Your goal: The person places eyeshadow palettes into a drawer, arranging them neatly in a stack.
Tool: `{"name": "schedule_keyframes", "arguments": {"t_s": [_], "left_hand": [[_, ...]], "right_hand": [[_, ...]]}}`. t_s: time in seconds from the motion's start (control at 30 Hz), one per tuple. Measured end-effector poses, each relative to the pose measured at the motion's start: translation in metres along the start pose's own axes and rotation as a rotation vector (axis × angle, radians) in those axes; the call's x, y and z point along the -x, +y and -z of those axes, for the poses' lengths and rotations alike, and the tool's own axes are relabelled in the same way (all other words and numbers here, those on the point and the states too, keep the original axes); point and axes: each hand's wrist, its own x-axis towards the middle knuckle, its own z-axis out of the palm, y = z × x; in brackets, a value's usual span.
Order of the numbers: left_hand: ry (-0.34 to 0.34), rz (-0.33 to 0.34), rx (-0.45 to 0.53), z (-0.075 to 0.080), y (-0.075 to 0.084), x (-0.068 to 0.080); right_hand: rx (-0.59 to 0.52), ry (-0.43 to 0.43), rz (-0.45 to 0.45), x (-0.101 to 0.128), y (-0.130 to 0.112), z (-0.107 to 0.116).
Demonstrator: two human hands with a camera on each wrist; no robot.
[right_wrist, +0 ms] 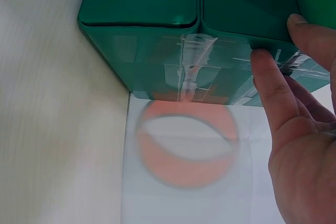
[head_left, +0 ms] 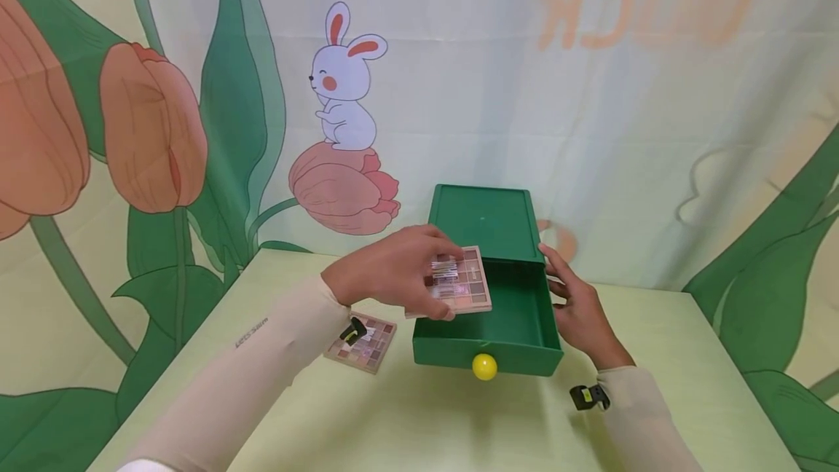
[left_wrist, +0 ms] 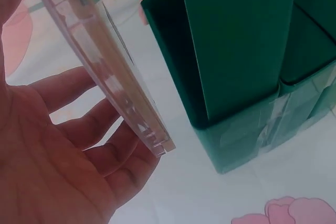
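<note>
Eyeshadow palette (head_left: 459, 282) is held flat over the open green drawer (head_left: 524, 312), gripped at its left edge by the left hand (head_left: 393, 272), fingers curled under the clear case. Judged: level hold suits lowering it in. Right hand (head_left: 577, 308) rests straight-fingered against the green box (head_left: 485, 221), on its right side, likely steadying it. Yellow knob (head_left: 484, 366) faces the person. Second palette (head_left: 363, 341) lies on the table (head_left: 406, 414), left of the drawer.
</note>
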Motion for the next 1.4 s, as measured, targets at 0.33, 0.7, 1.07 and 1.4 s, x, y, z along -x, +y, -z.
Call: {"name": "schedule_keyframes", "arguments": {"t_s": [0.33, 0.7, 1.07, 1.4], "left_hand": [[-0.075, -0.061, -0.030, -0.007, 0.015, -0.025], [-0.126, -0.112, -0.054, -0.017, 0.021, -0.046], [-0.168, -0.111, -0.131, -0.028, 0.036, -0.060], [-0.181, -0.121, -0.133, -0.038, 0.042, -0.065]], "right_hand": [[0.018, 0.002, -0.022, 0.000, -0.002, 0.000], [-0.021, 0.002, -0.005, -0.001, -0.002, 0.001], [-0.024, -0.011, -0.029, -0.002, -0.003, 0.002], [-0.043, -0.014, -0.006, -0.001, 0.000, 0.004]]}}
